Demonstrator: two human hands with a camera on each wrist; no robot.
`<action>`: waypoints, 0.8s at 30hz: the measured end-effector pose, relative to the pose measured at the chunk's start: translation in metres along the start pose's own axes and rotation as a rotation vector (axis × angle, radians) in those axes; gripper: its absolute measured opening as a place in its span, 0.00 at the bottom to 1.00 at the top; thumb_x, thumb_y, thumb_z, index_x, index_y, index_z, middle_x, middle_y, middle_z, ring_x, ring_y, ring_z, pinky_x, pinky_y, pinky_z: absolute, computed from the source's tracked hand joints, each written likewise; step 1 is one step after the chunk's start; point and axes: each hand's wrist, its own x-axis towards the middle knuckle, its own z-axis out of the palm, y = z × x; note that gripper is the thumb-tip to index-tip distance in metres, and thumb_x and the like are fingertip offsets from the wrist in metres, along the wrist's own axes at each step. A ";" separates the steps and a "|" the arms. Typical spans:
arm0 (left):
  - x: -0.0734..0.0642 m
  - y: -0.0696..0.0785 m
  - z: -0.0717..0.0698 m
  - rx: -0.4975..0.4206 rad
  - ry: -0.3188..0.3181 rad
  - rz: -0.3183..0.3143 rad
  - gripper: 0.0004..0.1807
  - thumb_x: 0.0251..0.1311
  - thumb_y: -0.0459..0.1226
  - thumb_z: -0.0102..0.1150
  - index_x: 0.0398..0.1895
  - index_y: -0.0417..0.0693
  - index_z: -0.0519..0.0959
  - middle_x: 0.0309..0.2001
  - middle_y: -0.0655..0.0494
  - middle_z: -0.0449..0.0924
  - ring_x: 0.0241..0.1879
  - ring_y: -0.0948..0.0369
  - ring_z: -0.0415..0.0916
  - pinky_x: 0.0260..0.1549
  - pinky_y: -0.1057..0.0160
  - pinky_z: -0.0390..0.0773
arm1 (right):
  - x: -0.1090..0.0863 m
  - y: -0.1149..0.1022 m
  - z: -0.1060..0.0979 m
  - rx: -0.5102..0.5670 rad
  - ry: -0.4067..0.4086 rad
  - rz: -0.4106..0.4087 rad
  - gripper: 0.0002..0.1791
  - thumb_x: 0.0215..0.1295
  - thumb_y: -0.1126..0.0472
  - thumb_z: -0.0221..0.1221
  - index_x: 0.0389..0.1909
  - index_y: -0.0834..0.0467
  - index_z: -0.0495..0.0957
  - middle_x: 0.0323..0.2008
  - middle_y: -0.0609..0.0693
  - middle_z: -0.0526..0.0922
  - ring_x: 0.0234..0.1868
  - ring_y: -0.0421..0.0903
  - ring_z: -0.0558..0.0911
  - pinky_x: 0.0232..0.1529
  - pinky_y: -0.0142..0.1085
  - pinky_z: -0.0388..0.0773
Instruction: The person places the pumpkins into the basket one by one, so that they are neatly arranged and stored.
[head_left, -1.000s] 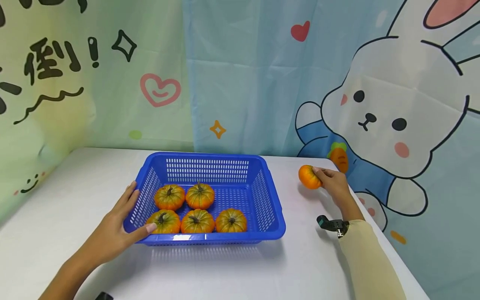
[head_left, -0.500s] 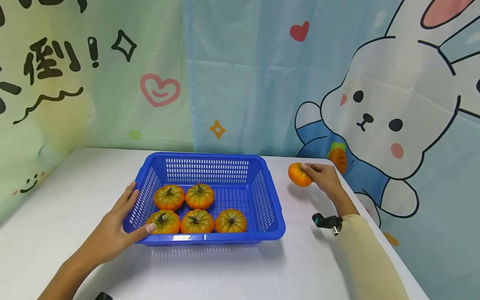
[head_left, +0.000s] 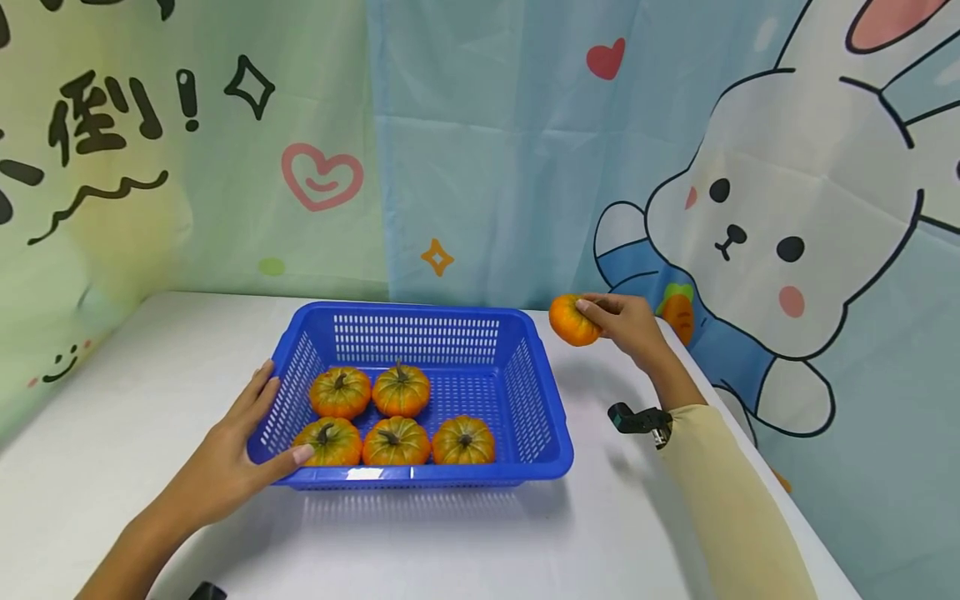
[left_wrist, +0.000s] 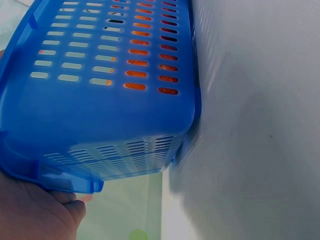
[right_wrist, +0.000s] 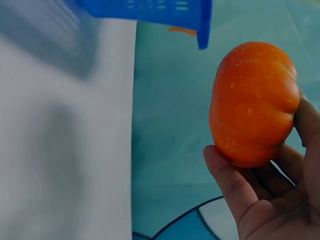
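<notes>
My right hand (head_left: 626, 327) pinches a small orange pumpkin (head_left: 573, 322) between thumb and fingers, raised above the table just right of the basket. In the right wrist view the smooth orange underside of that pumpkin (right_wrist: 252, 105) faces the camera, fingertips against it. A blue plastic basket (head_left: 487, 477) with slotted walls stands mid-table. Inside lie several green-and-orange pumpkins (head_left: 463, 442), two behind and the others in front. My left hand (head_left: 225, 467) grips the basket's left front corner, thumb over the front rim and fingers along the left side.
A white table (head_left: 420, 550) carries the basket. Behind it hangs a printed cloth (head_left: 480, 192) with hearts, writing and a rabbit. A black wrist device (head_left: 637, 419) sits at the right sleeve, and part of another dark device (head_left: 207, 592) shows at the bottom edge.
My right hand has moved left and upward with the pumpkin, closer to the basket's right rim. The left hand and the basket have stayed in place.
</notes>
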 end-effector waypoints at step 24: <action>0.000 -0.002 0.001 -0.016 0.024 0.020 0.52 0.58 0.51 0.64 0.76 0.36 0.47 0.78 0.51 0.33 0.73 0.38 0.39 0.59 0.28 0.53 | 0.008 -0.046 0.022 0.039 -0.232 -0.058 0.34 0.66 0.41 0.58 0.63 0.61 0.73 0.55 0.60 0.78 0.55 0.56 0.76 0.59 0.51 0.71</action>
